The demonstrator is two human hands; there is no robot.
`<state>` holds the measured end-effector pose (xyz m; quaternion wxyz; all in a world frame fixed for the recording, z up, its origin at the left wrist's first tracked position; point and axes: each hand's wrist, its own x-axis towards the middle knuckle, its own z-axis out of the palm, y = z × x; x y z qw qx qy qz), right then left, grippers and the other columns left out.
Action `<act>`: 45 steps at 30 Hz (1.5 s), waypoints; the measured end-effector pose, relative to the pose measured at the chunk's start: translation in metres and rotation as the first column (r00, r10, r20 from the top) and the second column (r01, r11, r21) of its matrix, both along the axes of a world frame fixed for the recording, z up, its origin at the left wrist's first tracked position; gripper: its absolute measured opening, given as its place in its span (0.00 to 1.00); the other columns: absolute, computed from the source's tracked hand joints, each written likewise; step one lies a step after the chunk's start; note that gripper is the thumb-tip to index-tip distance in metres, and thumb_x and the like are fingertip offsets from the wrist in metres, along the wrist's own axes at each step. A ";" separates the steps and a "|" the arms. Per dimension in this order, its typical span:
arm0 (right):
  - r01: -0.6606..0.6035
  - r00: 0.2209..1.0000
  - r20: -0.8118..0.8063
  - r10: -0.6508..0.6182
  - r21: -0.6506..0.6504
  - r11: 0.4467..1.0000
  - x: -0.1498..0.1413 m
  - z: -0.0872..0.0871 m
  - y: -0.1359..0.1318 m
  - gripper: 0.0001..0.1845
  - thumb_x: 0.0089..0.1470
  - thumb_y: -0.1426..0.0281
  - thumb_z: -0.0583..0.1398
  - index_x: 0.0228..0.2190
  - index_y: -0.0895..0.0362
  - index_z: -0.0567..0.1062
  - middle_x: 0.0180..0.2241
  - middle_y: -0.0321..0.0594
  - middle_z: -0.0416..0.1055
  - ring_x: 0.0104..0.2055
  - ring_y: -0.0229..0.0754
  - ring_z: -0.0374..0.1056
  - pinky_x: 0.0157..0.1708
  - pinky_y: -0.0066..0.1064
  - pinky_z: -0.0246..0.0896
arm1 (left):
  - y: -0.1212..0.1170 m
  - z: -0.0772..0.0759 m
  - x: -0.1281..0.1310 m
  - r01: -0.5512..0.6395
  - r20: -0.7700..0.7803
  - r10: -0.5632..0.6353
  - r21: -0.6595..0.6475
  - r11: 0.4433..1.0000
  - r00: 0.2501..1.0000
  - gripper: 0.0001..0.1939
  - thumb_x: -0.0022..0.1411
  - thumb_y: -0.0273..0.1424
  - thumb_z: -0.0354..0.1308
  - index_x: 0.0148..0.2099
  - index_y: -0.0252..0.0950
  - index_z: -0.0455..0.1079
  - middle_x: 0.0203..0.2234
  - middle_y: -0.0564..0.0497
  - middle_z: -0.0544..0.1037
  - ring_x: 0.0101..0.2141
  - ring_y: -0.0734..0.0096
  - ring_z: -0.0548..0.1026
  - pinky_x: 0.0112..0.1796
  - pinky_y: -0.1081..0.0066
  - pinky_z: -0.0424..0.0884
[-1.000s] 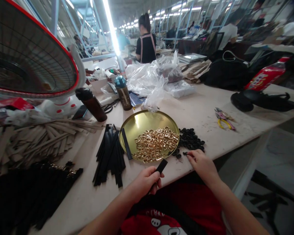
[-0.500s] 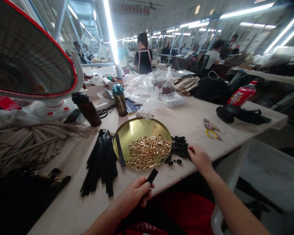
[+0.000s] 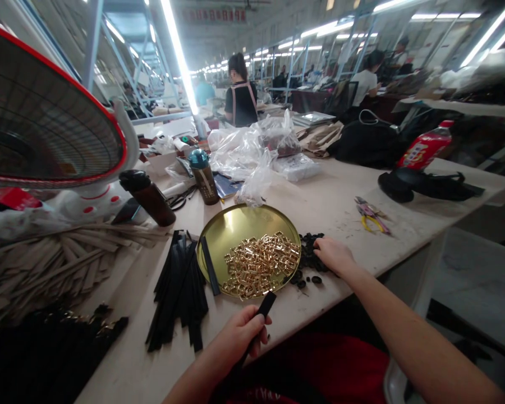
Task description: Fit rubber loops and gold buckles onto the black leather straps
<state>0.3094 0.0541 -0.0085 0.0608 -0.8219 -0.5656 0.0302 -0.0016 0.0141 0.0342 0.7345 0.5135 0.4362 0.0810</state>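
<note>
My left hand [image 3: 244, 332] is closed round a black strap [image 3: 266, 304] at the table's front edge, one end sticking up past the thumb. At the right, my right hand [image 3: 335, 256] reaches into a pile of small black loops [image 3: 308, 255]. Its fingers are pinched together there, and what lies between the fingertips is hidden. Between the hands and beyond them stands a round gold tray [image 3: 221, 227] heaped with gold metal buckles [image 3: 263, 261]. One black strap [image 3: 210, 266] leans over the tray's left rim. More black straps [image 3: 179, 297] lie fanned out left of it.
Behind the tray are a teal-lidded bottle [image 3: 203, 178], a dark bottle [image 3: 149, 199] and clear plastic bags [image 3: 239, 148]. Pliers [image 3: 371, 216] and a red drink bottle [image 3: 427, 147] are at the right. A large fan [image 3: 46, 112] and grey strips [image 3: 63, 247] take up the left.
My right hand has moved a little further over the black loops. My left hand still holds the strap. The whole view has shifted slightly.
</note>
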 end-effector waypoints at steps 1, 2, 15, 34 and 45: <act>-0.007 1.000 0.007 0.007 0.004 1.000 -0.001 0.004 -0.001 0.06 0.46 0.71 0.57 0.27 0.56 0.74 0.30 0.43 0.70 0.31 0.42 0.66 0.28 0.30 0.54 | -0.001 0.001 -0.001 -0.006 0.006 0.006 0.001 1.000 1.000 0.14 0.57 0.37 0.46 0.37 0.31 0.62 0.20 0.56 0.68 0.15 0.85 0.60 0.18 0.79 0.51; -0.017 1.000 0.022 0.016 0.010 1.000 -0.002 0.008 -0.002 0.06 0.47 0.71 0.56 0.28 0.57 0.74 0.32 0.45 0.70 0.32 0.43 0.66 0.29 0.31 0.55 | -0.002 0.002 -0.002 -0.019 0.016 0.019 0.001 1.000 1.000 0.14 0.57 0.37 0.47 0.37 0.31 0.62 0.20 0.56 0.68 0.15 0.85 0.60 0.18 0.79 0.52; 0.059 0.329 -0.941 0.073 0.098 0.993 -0.119 0.004 -0.081 0.19 0.39 0.56 0.63 0.29 0.57 0.68 0.24 0.36 0.68 0.27 0.39 0.64 0.31 0.32 0.60 | -0.015 0.013 -0.011 -0.133 0.269 0.262 -0.416 0.900 0.927 0.16 0.52 0.31 0.48 0.41 0.29 0.67 0.24 0.50 0.71 0.19 0.80 0.66 0.22 0.76 0.61; -0.116 0.988 -0.057 0.142 0.319 0.941 -0.078 -0.019 -0.077 0.15 0.52 0.61 0.53 0.35 0.60 0.67 0.34 0.46 0.66 0.32 0.45 0.64 0.31 0.33 0.58 | -0.018 0.002 -0.019 -0.172 0.133 0.197 -0.175 0.969 0.971 0.15 0.53 0.34 0.50 0.42 0.31 0.64 0.25 0.53 0.71 0.17 0.83 0.64 0.20 0.78 0.58; -0.300 0.934 0.219 0.282 0.051 0.953 -0.100 0.002 -0.011 0.09 0.53 0.70 0.53 0.26 0.58 0.72 0.28 0.44 0.68 0.28 0.44 0.65 0.26 0.32 0.52 | -0.007 0.003 -0.022 -0.208 0.132 0.232 -0.172 0.963 0.964 0.15 0.53 0.35 0.49 0.41 0.31 0.63 0.25 0.53 0.71 0.17 0.83 0.63 0.20 0.78 0.56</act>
